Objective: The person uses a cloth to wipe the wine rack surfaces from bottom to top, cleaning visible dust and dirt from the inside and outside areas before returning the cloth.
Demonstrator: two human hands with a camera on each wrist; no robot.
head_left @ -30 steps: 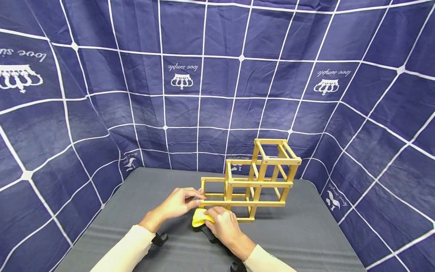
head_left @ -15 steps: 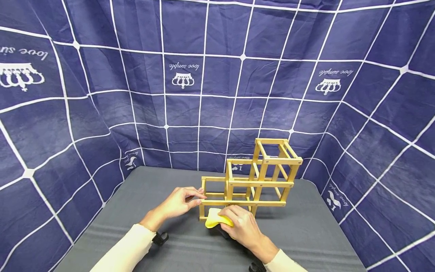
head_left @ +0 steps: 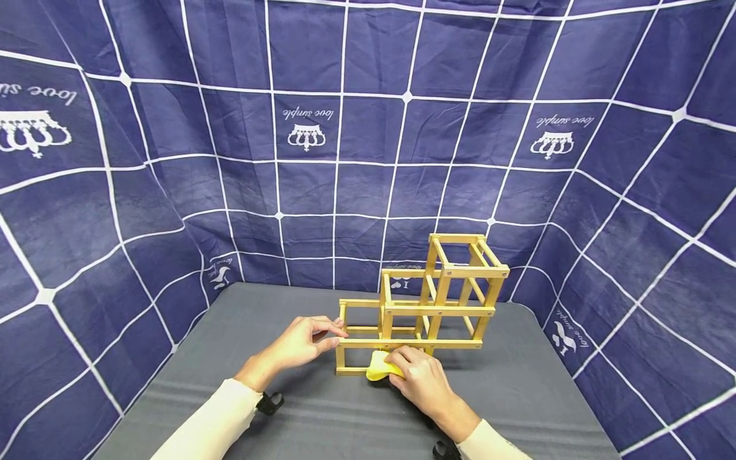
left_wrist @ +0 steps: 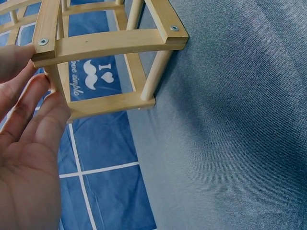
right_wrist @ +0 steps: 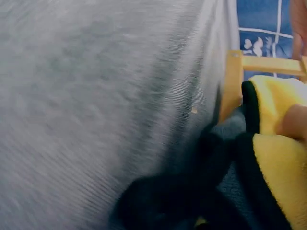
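Rack (head_left: pixel 422 300) corner pinched by left hand (head_left: pixel 301 342) fingers | right hand (head_left: pixel 422 377) fingers pinching cloth (head_left: pixel 381 368) at bottom rail

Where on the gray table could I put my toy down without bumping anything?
Bare gray table lies to the right of the wooden rack, up to the blue curtain. More bare room lies left of the left hand. It is crowded in front of the rack, where the right hand holds a yellow cloth.

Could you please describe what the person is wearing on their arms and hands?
Both hands, the left hand and the right hand, are bare, without gloves or rings that show. Each arm wears a long cream sleeve to the wrist, with a black strap-mounted device beneath each wrist.
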